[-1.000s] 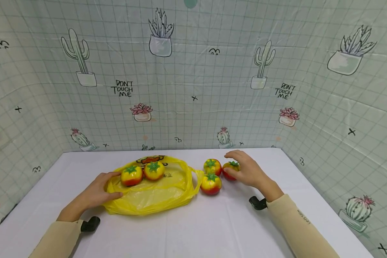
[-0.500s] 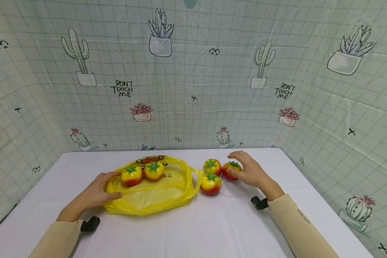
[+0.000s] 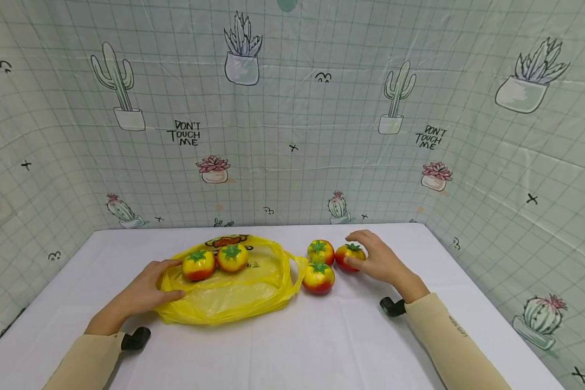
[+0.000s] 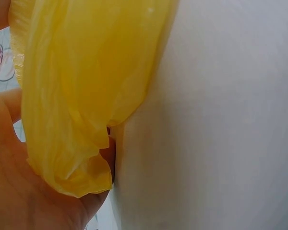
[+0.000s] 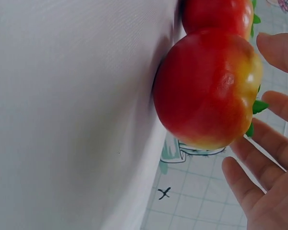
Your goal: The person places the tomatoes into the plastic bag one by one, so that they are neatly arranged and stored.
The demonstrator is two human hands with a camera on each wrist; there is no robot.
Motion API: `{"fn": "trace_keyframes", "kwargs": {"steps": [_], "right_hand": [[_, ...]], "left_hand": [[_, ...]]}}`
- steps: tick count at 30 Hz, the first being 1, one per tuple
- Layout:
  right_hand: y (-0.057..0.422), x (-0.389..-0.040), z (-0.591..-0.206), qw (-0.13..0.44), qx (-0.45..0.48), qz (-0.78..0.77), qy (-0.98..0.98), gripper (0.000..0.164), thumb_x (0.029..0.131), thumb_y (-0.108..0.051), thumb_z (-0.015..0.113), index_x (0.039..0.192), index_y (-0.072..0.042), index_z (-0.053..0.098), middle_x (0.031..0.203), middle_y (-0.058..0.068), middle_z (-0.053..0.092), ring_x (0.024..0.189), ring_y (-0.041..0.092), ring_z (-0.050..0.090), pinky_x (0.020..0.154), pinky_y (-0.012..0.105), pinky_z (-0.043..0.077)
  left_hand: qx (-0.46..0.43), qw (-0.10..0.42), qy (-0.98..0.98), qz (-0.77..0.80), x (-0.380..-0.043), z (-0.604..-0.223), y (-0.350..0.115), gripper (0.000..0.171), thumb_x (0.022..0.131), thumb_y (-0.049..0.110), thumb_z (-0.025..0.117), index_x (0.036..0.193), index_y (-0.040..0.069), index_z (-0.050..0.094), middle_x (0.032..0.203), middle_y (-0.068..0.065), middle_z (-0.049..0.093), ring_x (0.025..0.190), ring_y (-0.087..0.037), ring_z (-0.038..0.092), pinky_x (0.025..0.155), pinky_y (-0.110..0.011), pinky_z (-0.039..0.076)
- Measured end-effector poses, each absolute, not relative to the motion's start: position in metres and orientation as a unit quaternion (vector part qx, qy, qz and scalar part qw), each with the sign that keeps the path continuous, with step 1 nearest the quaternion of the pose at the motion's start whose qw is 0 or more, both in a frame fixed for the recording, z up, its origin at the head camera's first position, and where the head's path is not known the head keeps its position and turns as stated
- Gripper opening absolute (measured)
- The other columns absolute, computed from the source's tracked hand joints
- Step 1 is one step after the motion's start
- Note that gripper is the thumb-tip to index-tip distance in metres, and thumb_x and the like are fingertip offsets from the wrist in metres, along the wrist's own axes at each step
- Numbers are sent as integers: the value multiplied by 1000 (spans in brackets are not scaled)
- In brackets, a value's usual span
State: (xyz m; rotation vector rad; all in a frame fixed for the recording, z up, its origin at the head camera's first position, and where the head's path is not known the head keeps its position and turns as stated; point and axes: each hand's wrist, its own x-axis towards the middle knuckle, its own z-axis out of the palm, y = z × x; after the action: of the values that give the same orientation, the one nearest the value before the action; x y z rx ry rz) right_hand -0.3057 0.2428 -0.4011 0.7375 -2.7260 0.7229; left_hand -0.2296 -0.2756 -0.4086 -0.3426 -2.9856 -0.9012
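Note:
A yellow plastic bag [image 3: 234,300] lies spread on the table, mouth gaping upward. Two glossy red-yellow tomatoes, a left one [image 3: 198,265] and a right one [image 3: 233,258], sit in its opening. My left hand [image 3: 148,287] rests spread at the bag's left end, thumb over the near side and fingers along the far side; the left wrist view has bag film [image 4: 86,72] in front of the palm. My right hand [image 3: 382,260], fingers apart and loosely bent, hovers around the rightmost tomato [image 5: 206,91] without gripping it. Two more tomatoes, a far one [image 3: 320,253] and a near one [image 3: 318,278], stand left of it.
A white cloth covers the table [image 3: 273,357]. The bag's handle loop [image 3: 298,271] reaches to the near tomato. Behind and at both sides rises a grid-patterned curtain [image 3: 292,108] with printed cacti. Black wrist mounts [image 3: 136,338] stick out beside the sleeves.
The right hand has shifted slightly right, baring more of the rightmost tomato. The left hand, the bag and the tomatoes stay where they were.

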Motion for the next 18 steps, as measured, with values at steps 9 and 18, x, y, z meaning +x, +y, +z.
{"fn": "trace_keyframes", "kwargs": {"steps": [9, 18], "right_hand": [[243, -306, -407, 88, 235, 245, -936, 46, 85, -30, 71, 124, -8, 58, 129, 10, 52, 119, 31, 48, 102, 53, 38], [241, -307, -409, 79, 230, 245, -938, 44, 84, -31, 72, 122, -12, 59, 129, 9, 51, 119, 30, 49, 103, 52, 38]], "left_hand": [[-112, -2, -951, -289, -230, -408, -276, 79, 77, 39, 74, 138, 0, 43, 130, -29, 40, 116, -44, 41, 97, -66, 33], [-113, 0, -951, -287, -229, -408, -276, 78, 77, 39, 74, 137, 1, 43, 129, -29, 41, 115, -43, 42, 96, -66, 34]]}}
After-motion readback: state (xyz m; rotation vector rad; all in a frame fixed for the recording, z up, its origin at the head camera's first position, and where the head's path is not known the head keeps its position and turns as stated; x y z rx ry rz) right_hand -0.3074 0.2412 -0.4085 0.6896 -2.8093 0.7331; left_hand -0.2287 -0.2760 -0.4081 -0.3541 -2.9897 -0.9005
